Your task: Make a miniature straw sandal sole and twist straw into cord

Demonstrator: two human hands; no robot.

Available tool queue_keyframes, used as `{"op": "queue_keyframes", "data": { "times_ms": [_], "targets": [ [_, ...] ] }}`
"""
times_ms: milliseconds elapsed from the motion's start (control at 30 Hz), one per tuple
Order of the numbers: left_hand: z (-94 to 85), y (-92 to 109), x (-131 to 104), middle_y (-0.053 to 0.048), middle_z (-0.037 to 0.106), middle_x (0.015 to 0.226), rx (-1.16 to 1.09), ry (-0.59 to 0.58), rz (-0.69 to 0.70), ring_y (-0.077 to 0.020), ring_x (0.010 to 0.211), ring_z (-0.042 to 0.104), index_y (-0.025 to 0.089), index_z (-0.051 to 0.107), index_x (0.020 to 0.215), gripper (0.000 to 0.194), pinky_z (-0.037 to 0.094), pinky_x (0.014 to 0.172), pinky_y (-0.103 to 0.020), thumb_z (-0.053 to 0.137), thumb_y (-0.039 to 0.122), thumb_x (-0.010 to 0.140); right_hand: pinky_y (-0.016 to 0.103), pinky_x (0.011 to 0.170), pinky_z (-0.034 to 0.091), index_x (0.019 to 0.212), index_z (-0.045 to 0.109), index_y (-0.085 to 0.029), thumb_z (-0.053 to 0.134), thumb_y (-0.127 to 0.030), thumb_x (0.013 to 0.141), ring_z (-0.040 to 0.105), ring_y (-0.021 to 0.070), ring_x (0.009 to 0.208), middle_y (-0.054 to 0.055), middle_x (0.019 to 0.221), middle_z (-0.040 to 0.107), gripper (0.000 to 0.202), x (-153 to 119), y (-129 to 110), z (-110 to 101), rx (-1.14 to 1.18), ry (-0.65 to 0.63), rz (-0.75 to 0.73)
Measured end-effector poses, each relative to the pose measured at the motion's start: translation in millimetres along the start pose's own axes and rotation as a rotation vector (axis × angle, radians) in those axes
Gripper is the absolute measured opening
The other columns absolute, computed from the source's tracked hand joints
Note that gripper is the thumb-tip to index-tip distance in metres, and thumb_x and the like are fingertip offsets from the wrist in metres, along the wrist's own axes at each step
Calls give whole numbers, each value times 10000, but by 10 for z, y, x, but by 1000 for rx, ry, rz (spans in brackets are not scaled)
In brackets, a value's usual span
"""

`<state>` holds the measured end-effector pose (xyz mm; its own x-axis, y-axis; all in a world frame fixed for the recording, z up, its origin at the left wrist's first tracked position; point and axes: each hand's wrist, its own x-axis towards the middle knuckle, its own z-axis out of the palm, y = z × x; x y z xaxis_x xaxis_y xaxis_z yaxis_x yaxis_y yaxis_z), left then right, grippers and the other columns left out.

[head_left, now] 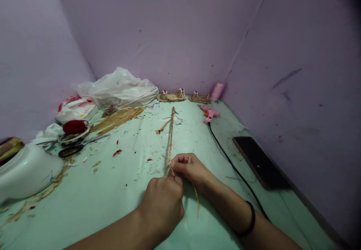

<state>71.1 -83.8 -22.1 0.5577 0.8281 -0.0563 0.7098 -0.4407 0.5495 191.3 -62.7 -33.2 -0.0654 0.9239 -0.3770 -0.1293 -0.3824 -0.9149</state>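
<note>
A pale green surface (113,190) carries scissors (72,150) and dried strips (121,119) at left, a plastic bag (121,88) at far left, a glue gun (209,114) at far right, and a phone (261,162) at right.

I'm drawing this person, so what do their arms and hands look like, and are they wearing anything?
Both the left hand and right hand are bare, with no gloves. No sleeves show on either forearm. The right arm wears one thin, dark, plain-looking band, a bit like a hair tie. The left has none that shows. I see no rings, but some fingers are hidden.
</note>
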Motion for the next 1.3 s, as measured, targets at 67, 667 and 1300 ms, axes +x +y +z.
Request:
{"op": "queue_keyframes", "data": {
  "times_ms": [67, 667, 1300],
  "targets": [
    [-98, -15, 40, -55, 513, 492, -33, -37, 6, -136, 457, 424, 145, 594, 562, 182, 286, 508, -265, 480, 238, 669, 187, 402, 214, 514, 531, -130, 596, -184, 578, 347, 40, 383, -42, 414, 483, 106, 10, 3, -3, 5, 15, 4],
    [-314, -358, 453, 72, 372, 347, -796, -401, -415, -41, 244, 244, 145, 521, 560, 126, 141, 265, -172, 505, 265, 598, 195, 485, 313, 640, 560, -124, 497, -214, 706, 420, 74, 501, -1, 572, 552, 129, 38, 12, -130, -393, -100, -277],
    [-101, -327, 363, 81, 195, 330, -931, -222, -398, -43, 334, 133, 180, 343, 399, 203, 58, 369, -232, 460, 225, 559, 234, 439, 221, 599, 591, -157, 450, -144, 697, 456, 98, 448, 30, 537, 600, 173, -378, 11, 99, -1191, 190, -437]
  ]
}}
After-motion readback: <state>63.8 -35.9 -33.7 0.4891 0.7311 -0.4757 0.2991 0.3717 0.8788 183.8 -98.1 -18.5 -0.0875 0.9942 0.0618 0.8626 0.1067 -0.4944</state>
